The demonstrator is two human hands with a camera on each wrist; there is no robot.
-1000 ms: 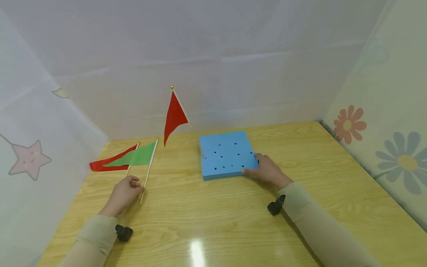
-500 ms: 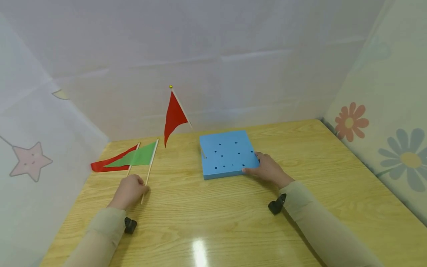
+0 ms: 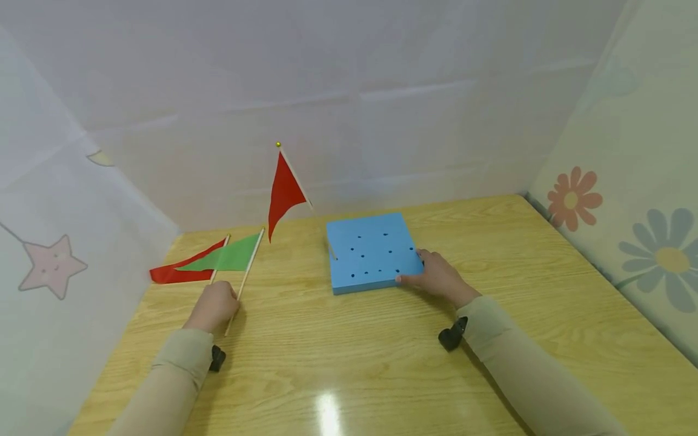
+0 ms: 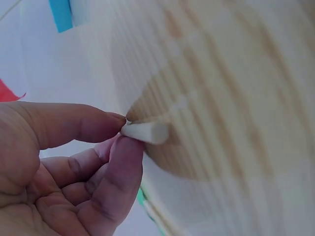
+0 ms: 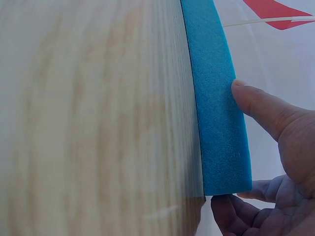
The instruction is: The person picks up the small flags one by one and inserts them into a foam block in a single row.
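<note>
My left hand (image 3: pixel 214 304) pinches the lower stick of a small green pennant flag (image 3: pixel 240 253). In the left wrist view, thumb and forefinger close round the round wooden stick (image 4: pixel 152 132) near its end, low over the table. A red pennant flag (image 3: pixel 185 270) lies partly under the green cloth. My right hand (image 3: pixel 438 280) holds the near right corner of a blue foam block (image 3: pixel 376 262) dotted with small holes; its thumb (image 5: pixel 261 105) presses the edge. Another red flag (image 3: pixel 286 184) leans left, its stick planted in the block's left side.
The wooden table (image 3: pixel 382 351) carries everything and meets a pale cloth backdrop (image 3: pixel 414 133) behind. Cloth printed with a pink star (image 3: pixel 51 266) hangs on the left, and one with flowers (image 3: pixel 668 260) on the right.
My left hand has moved slightly right and forward, turned over and taken hold of the green flag's stick. That flag has shifted a little, its top to the right. The right hand stays on the block.
</note>
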